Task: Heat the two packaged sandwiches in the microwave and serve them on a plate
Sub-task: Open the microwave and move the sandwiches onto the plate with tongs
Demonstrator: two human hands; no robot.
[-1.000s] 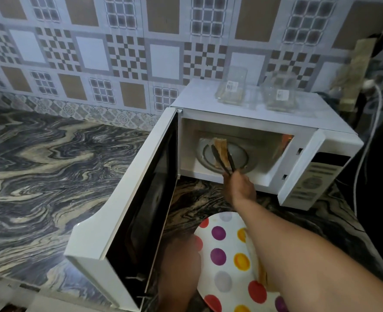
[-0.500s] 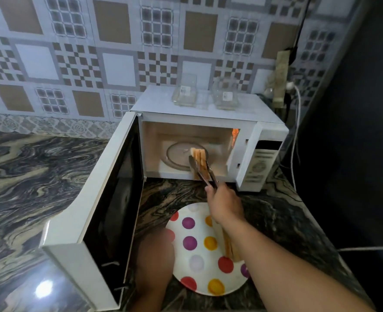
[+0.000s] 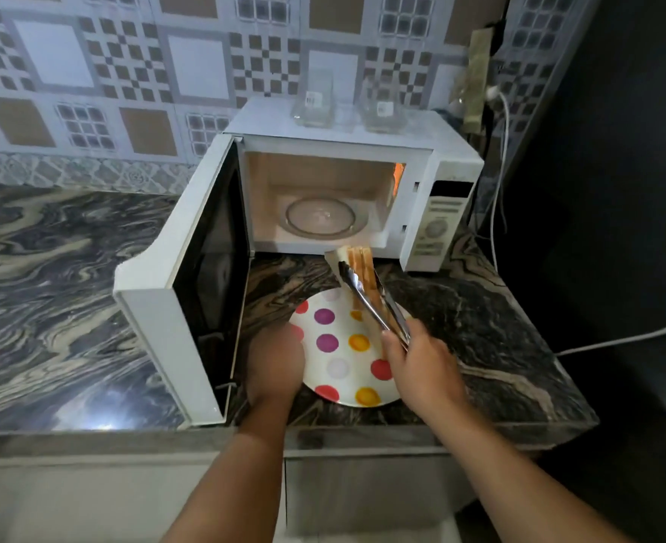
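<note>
My right hand (image 3: 421, 366) grips metal tongs (image 3: 366, 295) that clamp a toasted sandwich (image 3: 362, 262) on edge, held in the air over the far rim of the polka-dot plate (image 3: 339, 368). My left hand (image 3: 274, 366) holds the plate's left rim on the counter in front of the microwave. The white microwave (image 3: 347, 150) stands open, and its glass turntable (image 3: 321, 217) is bare. Whether another sandwich lies on the plate under my right hand I cannot tell.
The microwave door (image 3: 190, 288) swings out to the left, close beside my left hand. Two empty clear packages (image 3: 313, 99) (image 3: 382, 107) sit on top of the microwave. A white cable (image 3: 617, 339) crosses the dark right side. The marbled counter (image 3: 49, 288) stretches left.
The tongs have drawn the sandwich out of the microwave and back toward the plate. The turntable is now bare. My left hand stays on the plate.
</note>
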